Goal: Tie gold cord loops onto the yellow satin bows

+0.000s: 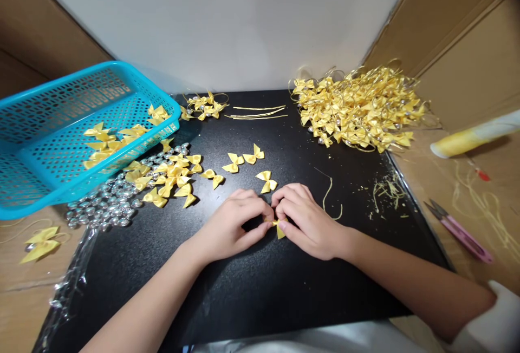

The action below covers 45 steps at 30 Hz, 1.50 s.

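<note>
Both my hands meet over the middle of the black board, fingers pinched on a small yellow ribbon bow [280,231]. My left hand [239,223] grips it from the left with thumb and forefinger. From the right, my right hand [306,220] pinches it, covering most of the bow. Just beyond my fingertips lies a loose yellow bow [267,182], with a few more farther off. Several gold cords [260,112] lie straight near the back of the board. Whether a cord or bead is also between my fingers is hidden.
A blue basket [166,101] with bows stands left, beside silver beads [108,201] and a cluster of bows [174,174]. Corded bows are heaped [357,106] at back right. Pink-handled snips [461,234], cord scraps [388,190] and a yellow-white roll [475,133] lie right.
</note>
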Motion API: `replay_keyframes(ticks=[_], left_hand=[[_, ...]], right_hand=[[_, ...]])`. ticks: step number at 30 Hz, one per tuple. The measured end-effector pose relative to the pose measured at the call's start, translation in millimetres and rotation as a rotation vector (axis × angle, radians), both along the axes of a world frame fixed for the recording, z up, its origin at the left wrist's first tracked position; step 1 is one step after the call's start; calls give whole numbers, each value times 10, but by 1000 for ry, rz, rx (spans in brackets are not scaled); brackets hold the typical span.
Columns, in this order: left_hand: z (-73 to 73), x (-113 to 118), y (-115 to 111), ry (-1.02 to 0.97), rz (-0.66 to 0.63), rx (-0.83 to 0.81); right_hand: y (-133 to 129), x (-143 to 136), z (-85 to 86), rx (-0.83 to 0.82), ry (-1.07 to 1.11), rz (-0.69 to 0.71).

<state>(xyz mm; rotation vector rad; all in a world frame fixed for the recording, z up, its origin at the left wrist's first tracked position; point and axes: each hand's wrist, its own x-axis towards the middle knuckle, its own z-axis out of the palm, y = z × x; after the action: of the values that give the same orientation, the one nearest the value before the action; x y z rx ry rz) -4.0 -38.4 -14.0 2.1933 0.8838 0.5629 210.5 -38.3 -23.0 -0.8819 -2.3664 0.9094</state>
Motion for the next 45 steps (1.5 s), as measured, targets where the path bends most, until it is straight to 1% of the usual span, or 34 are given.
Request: replay_keyframes(ticks=[3, 5, 9, 12, 17, 20, 25, 29, 31, 32, 33, 34, 35, 36, 37, 38, 39, 40, 41, 45], left_hand=[[-4, 1, 3, 14, -28, 30], [7, 6, -2, 43, -15, 34], [31, 20, -29, 116, 27, -42], [31, 42, -50, 135, -7, -106], [13, 86, -62, 62, -47, -170], [3, 93, -67, 14, -52, -205], [14, 110, -81, -52, -42, -228], [51, 114, -86, -95, -22, -206], [67, 67, -70, -124, 50, -139], [73, 25, -54, -137, 138, -70], [76, -27, -33, -142, 266, 25], [79, -87, -7, -128, 439, 142], [80, -149, 22, -96, 644, 286], [81, -208, 51, -35, 843, 410], [82, -259, 77, 49, 1003, 494], [82, -295, 100, 130, 1125, 548], [81, -316, 115, 195, 1205, 572], [78, -319, 123, 237, 1232, 586], [74, -307, 124, 257, 1216, 594], [46, -191, 85, 284, 1012, 610]], right_hand=[[-4, 2, -4, -2, -8, 5], [-4, 4, -7, -2, -11, 11], [3, 8, -6, -8, -8, 26], [10, 11, -5, -1, 4, 42], [16, 9, -10, 24, 33, 127], [13, 2, -16, 17, 78, 152], [0, -7, -21, 36, 160, 147], [2, 4, -20, 27, 168, 119], [6, 14, -30, 28, 172, 54], [7, 17, -37, 38, 171, 4], [7, 19, -45, 52, 160, -56], [6, 18, -54, 68, 134, -111], [4, 15, -62, 83, 92, -158], [0, 9, -69, 97, 36, -189], [-4, 2, -73, 110, -26, -202], [-10, -6, -75, 124, -86, -200], [-15, -14, -75, 137, -137, -191], [-19, -21, -73, 148, -175, -183], [-22, -28, -69, 155, -202, -179], [-22, -41, -61, 161, -225, -189]])
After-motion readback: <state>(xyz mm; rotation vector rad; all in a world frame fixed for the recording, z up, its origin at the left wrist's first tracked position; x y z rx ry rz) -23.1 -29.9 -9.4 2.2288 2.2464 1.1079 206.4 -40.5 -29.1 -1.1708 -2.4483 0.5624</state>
